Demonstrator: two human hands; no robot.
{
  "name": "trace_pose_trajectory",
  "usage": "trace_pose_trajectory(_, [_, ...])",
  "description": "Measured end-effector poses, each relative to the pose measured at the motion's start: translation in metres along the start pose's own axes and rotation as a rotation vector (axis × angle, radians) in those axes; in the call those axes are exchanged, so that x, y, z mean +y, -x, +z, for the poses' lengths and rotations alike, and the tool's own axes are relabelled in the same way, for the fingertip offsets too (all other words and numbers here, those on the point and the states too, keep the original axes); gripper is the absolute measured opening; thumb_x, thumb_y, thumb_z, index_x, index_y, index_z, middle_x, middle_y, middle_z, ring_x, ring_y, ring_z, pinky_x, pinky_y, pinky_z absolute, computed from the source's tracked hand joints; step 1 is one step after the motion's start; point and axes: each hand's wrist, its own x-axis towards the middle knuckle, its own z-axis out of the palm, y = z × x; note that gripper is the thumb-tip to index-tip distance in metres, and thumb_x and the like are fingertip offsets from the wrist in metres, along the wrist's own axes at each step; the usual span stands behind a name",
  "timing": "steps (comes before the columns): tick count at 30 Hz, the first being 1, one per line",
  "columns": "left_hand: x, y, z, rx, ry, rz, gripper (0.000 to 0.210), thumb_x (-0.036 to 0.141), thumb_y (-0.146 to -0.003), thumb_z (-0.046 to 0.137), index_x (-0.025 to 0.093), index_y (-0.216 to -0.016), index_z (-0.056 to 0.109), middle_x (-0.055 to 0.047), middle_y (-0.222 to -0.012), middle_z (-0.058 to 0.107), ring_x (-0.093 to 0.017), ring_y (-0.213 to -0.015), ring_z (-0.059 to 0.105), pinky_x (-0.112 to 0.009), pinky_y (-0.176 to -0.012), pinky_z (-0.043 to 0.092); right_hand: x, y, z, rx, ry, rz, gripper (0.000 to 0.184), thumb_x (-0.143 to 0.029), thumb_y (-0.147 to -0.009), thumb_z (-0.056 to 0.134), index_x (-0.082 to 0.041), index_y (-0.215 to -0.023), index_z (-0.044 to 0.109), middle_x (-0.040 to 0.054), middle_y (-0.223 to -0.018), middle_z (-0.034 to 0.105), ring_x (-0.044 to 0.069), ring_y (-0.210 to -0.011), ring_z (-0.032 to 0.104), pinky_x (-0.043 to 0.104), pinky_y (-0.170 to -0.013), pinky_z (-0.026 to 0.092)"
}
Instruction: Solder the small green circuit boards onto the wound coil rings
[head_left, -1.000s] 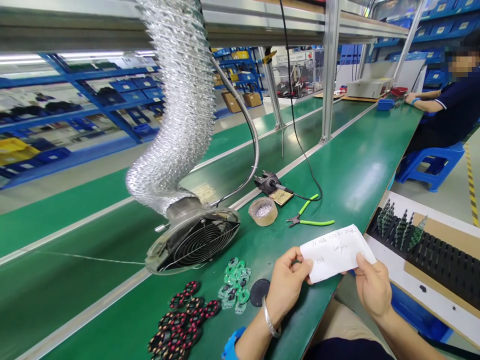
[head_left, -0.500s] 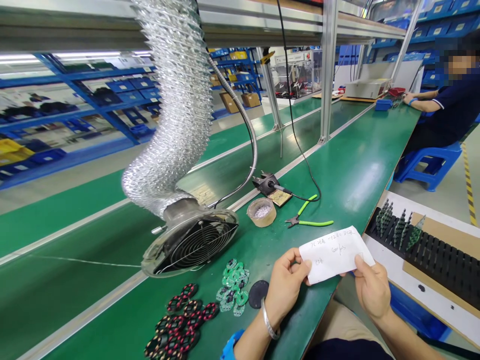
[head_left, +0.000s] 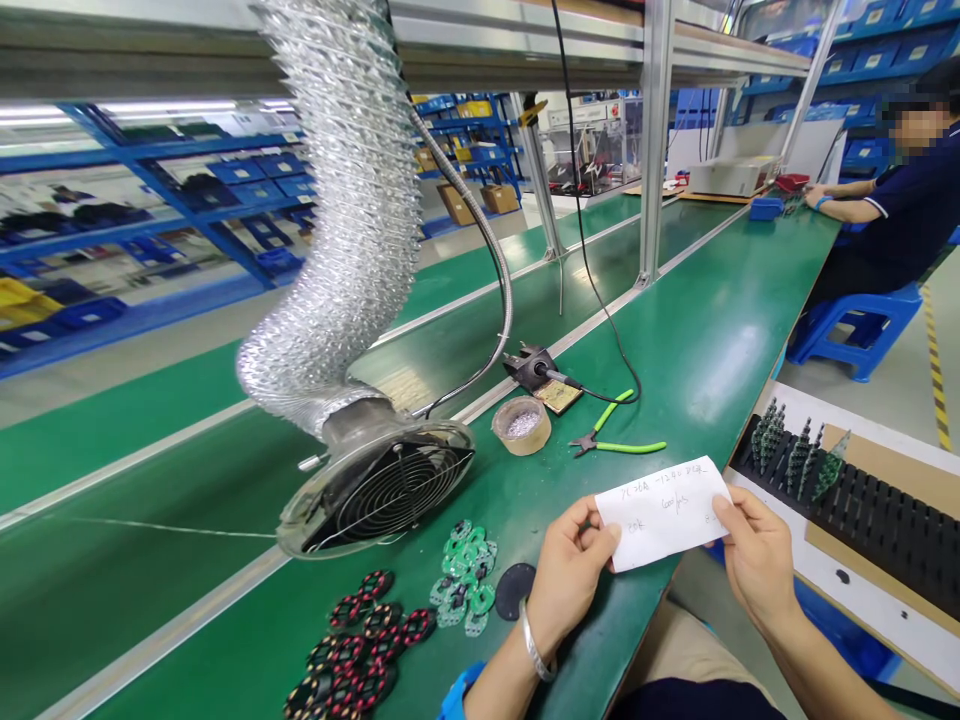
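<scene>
A white slip of paper (head_left: 661, 512) with handwriting on it is stretched between both hands above the bench's front edge. My left hand (head_left: 574, 560) pinches its left end between thumb and fingers; a silver bangle circles that wrist. At the right end, my right hand (head_left: 756, 555) grips the paper with the thumb on top. Left of my left hand lie a dark round disc (head_left: 515, 591), a pile of green ring-shaped circuit boards (head_left: 466, 575) and a heap of black rings with red and tan spots (head_left: 356, 650).
A fume extractor fan (head_left: 382, 490) hangs on a silver duct (head_left: 352, 200). Beyond the paper are green-handled cutters (head_left: 619, 445), a tape roll (head_left: 521, 425) and a soldering-iron stand (head_left: 534, 368). A black slotted rack (head_left: 862, 515) holds boards at right. A co-worker (head_left: 900, 200) sits farther along.
My right hand has shifted slightly right and up along the paper's right end, uncovering more writing. The paper lies a little flatter. My left hand keeps its hold.
</scene>
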Motion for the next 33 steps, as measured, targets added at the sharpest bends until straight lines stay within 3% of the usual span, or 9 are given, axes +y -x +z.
trace_pose_trajectory(14, [-0.002, -0.001, 0.001, 0.008, 0.002, 0.008, 0.048, 0.029, -0.067, 0.075, 0.012, -0.111, 0.067, 0.003, -0.070, 0.052, -0.007, -0.053, 0.046, -0.018, -0.049, 0.039, -0.001, -0.001, -0.006, -0.002, 0.069, 0.008, 0.030, -0.041, -0.080, 0.070, -0.014, -0.093, 0.072, 0.0029, -0.068, 0.066, 0.013, -0.052, 0.052, 0.025, -0.046, 0.044])
trace_pose_trajectory(33, [-0.014, -0.002, -0.004, 0.043, -0.001, -0.020, 0.044, 0.027, -0.067, 0.075, 0.014, -0.108, 0.068, 0.004, -0.068, 0.050, -0.007, -0.052, 0.046, -0.018, -0.049, 0.038, 0.001, -0.002, -0.007, -0.073, 0.121, 0.025, 0.029, -0.045, -0.079, 0.069, -0.016, -0.083, 0.071, 0.0016, -0.062, 0.063, 0.015, -0.054, 0.052, 0.024, -0.048, 0.042])
